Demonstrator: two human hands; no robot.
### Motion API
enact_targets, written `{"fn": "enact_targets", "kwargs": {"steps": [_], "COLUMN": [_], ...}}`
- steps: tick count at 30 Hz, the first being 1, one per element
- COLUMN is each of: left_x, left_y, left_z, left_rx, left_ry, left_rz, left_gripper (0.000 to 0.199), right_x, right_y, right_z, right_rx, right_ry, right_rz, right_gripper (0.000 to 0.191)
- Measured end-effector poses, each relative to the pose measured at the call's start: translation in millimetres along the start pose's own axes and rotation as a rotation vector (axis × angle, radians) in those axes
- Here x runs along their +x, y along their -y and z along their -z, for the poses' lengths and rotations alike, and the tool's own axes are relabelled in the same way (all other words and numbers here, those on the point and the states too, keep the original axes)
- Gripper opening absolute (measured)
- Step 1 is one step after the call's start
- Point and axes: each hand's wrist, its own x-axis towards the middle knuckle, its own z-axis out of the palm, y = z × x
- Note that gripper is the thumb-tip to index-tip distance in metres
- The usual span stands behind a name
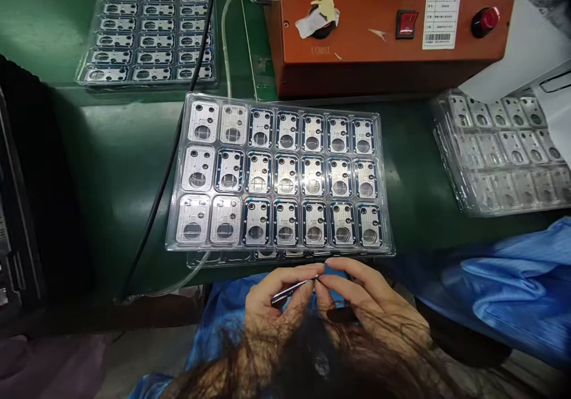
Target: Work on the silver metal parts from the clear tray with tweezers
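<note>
My left hand [279,295] pinches a thin metal plate [289,292], seen nearly edge-on, between fingers and thumb. My right hand [372,295] meets it at the plate's right end, its fingertips closed together; whatever is between them is too small to make out. Both hands are just below the front edge of a clear plastic tray [176,209]. Rows of silvery rectangular plates with one large round hole and smaller ones fill this tray. Most have a dark blue border, such as this plate [312,133]; several at the left, like this plain plate [193,219], show none. Hair covers part of my wrists.
Another tray of plates [151,42] lies at the back left. Stacked trays [495,155] stand at the right, partly under white paper. An orange machine box [357,36] with a red switch is behind. A black cable [165,173] crosses the green table [116,143] on the left.
</note>
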Motion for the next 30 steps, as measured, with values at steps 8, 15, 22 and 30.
{"fn": "enact_targets", "kwargs": {"steps": [8, 15, 22, 30], "left_x": [-2.6, 1.2, -1.8, 0.7], "left_y": [6.3, 12.0, 9.1, 10.5], "left_z": [-5.3, 2.9, 3.5, -3.1], "left_rx": [0.034, 0.096, 0.17, 0.125], "left_ry": [-0.04, -0.001, -0.023, -0.062], "left_rz": [-0.209, -0.265, -0.155, -0.302], "left_gripper": [0.021, 0.019, 0.011, 0.016], "right_x": [1.3, 0.8, -1.4, 6.7], "right_y": [3.1, 3.4, 3.2, 9.9], "right_z": [2.4, 2.5, 2.1, 8.4], "right_rx": [-0.088, -0.088, -0.101, -0.151], "right_ry": [-0.04, -0.011, -0.007, 0.088], "right_rz": [0.043, 0.048, 0.05, 0.009], "right_gripper": [0.015, 0.014, 0.019, 0.014]}}
